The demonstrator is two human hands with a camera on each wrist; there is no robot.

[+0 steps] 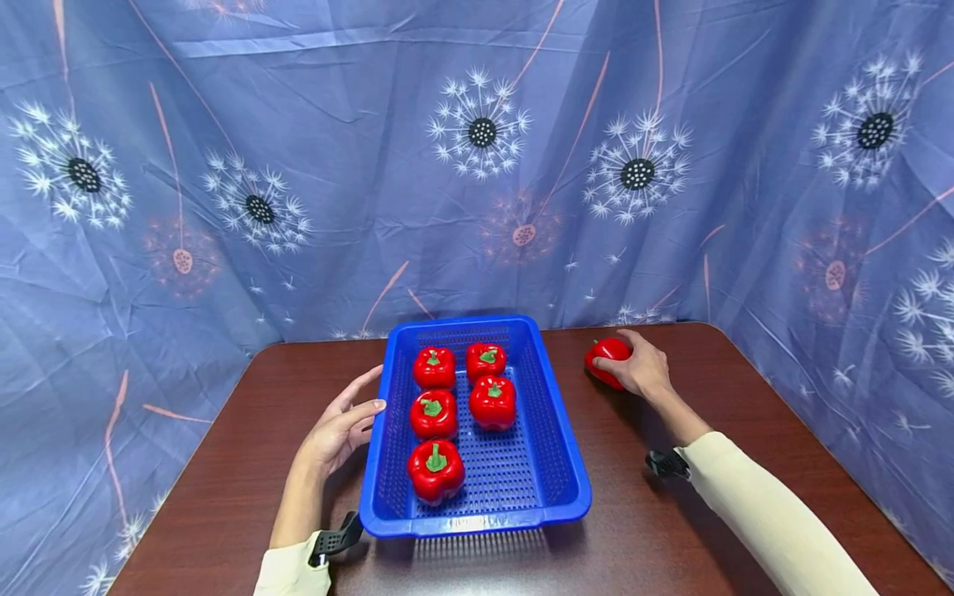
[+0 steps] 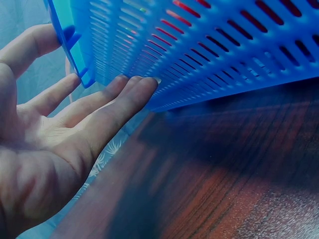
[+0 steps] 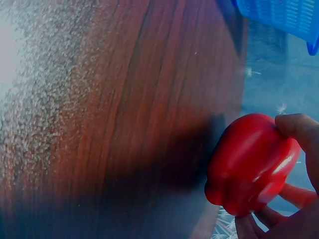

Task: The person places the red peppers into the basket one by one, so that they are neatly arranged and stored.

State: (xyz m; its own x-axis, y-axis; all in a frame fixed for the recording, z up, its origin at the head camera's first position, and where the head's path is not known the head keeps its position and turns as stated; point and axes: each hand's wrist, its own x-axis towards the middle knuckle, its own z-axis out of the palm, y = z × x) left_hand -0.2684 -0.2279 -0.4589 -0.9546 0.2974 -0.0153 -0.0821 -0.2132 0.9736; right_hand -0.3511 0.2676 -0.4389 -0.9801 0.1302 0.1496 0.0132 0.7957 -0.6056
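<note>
A red bell pepper [image 3: 251,164], its green stem just showing in the head view, is gripped by my right hand [image 1: 643,364] at the right of the table. In the right wrist view, thumb and fingers lie on opposite sides of it. My left hand [image 1: 337,434] is at the left side of a blue plastic basket [image 1: 555,414], thumb at the rim. The left wrist view shows its fingers [image 2: 119,102] extended against the slotted wall. Several more red bell peppers [image 1: 493,403] with green stems sit inside the basket, in a left column and a shorter right one.
The dark brown wooden table [image 1: 231,463] carries the basket in its middle. A blue curtain [image 1: 358,165] with dandelion prints hangs right behind the table's far edge and along both sides. Each wrist wears a black strap [image 1: 339,536].
</note>
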